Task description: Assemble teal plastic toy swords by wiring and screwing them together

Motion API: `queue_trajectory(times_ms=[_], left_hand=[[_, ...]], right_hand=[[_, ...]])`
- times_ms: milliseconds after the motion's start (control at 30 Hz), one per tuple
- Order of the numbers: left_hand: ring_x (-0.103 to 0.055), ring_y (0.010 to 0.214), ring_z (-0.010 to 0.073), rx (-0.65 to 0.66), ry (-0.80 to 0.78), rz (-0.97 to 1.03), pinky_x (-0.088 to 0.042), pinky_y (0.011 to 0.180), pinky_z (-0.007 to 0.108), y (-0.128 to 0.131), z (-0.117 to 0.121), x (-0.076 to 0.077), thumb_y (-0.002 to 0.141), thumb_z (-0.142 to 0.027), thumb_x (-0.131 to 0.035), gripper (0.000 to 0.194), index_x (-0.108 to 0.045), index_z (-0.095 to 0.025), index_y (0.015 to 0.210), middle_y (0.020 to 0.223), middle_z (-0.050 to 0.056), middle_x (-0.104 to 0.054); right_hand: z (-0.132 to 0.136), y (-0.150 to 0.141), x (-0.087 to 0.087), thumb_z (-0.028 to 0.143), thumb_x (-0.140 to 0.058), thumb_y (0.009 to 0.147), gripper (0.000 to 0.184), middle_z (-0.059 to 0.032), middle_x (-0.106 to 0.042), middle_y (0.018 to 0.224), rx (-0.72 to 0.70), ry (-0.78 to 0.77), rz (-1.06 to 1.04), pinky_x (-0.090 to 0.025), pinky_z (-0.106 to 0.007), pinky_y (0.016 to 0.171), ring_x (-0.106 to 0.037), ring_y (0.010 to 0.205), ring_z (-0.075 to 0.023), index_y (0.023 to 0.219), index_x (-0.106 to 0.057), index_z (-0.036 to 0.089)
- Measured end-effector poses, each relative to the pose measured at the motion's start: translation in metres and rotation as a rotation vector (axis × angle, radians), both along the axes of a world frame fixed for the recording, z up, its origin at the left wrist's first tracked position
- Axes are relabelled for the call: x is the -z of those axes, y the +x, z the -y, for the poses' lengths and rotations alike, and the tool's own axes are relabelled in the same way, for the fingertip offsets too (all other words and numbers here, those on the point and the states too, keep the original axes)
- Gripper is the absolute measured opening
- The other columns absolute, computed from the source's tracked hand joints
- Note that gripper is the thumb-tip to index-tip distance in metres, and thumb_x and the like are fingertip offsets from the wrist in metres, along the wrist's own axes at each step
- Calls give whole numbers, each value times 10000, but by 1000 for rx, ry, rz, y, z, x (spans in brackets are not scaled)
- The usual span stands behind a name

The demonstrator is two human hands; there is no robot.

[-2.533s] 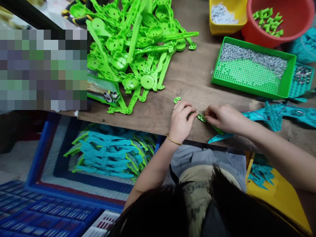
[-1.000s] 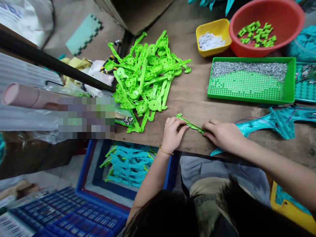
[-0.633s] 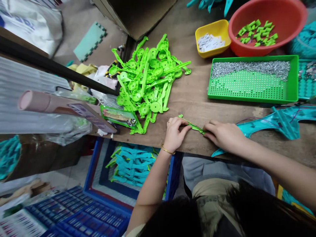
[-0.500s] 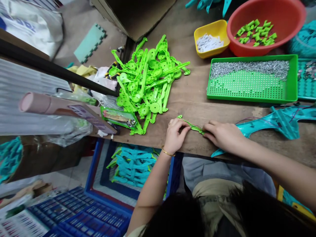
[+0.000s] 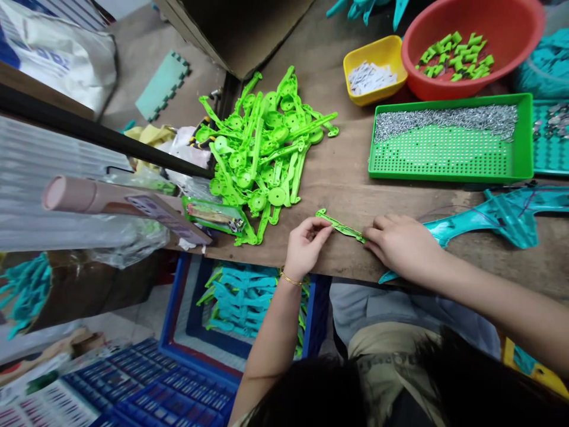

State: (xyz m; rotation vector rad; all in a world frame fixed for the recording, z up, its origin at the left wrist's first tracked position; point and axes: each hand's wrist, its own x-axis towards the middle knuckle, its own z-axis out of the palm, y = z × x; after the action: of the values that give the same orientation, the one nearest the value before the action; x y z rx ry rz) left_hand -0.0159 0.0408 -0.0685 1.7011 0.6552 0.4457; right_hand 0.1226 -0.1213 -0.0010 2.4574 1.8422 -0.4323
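Observation:
A slim green plastic arm piece (image 5: 344,228) with a thin dark wire along it lies between my two hands, low over the wooden bench. My left hand (image 5: 306,242) pinches its left part between thumb and fingers. At the piece's right end, my right hand (image 5: 395,240) is closed on it, its fingertips partly hidden. Under and beyond my right forearm lies a turquoise plastic shell (image 5: 475,222) with a thin wire. A heap of similar green plastic pieces (image 5: 271,142) lies to the upper left of my hands.
A green perforated tray (image 5: 444,160) of small metal screws stands beyond my right hand. Behind it are a yellow bin (image 5: 376,95) of white strips and a red basin (image 5: 471,86) of green bits. A blue crate (image 5: 175,308) with turquoise parts sits below the bench edge.
My left hand has shifted slightly left along the green piece, showing more of it and its wire. My right hand stays at the right end. The whole view has shifted slightly.

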Motion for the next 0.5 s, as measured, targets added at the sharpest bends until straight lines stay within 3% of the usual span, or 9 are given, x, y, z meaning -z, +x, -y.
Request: queue_trajectory(times_ms=[133, 300, 500], left_hand=[[-656, 802, 131, -23, 39, 30, -534, 751, 245, 0, 3, 3, 787, -329, -707, 217, -699, -184, 948, 886, 34, -712], [-676, 849, 152, -45, 35, 15, -545, 804, 276, -2, 6, 2, 802, -306, -686, 169, -722, -185, 913, 917, 44, -731], [-666, 777, 145, -91, 46, -12, -545, 734, 262, 0, 11, 4, 808, -314, -669, 169, -692, -165, 886, 858, 40, -719]], right_hand=[[-12, -4, 1, 283, -436, 956, 258, -102, -658, 956, -40, 120, 23, -307, -369, 794, -576, 967, -275, 943, -662, 158], [-32, -8, 17, 260, -402, 968, 268, -102, -683, 950, 16, 147, -22, -287, -350, 784, -599, 903, -240, 992, -642, 144], [-32, -8, 25, 250, -377, 978, 294, -84, -667, 903, -12, 206, 7, -264, -347, 777, -568, 873, -223, 942, -656, 164]])
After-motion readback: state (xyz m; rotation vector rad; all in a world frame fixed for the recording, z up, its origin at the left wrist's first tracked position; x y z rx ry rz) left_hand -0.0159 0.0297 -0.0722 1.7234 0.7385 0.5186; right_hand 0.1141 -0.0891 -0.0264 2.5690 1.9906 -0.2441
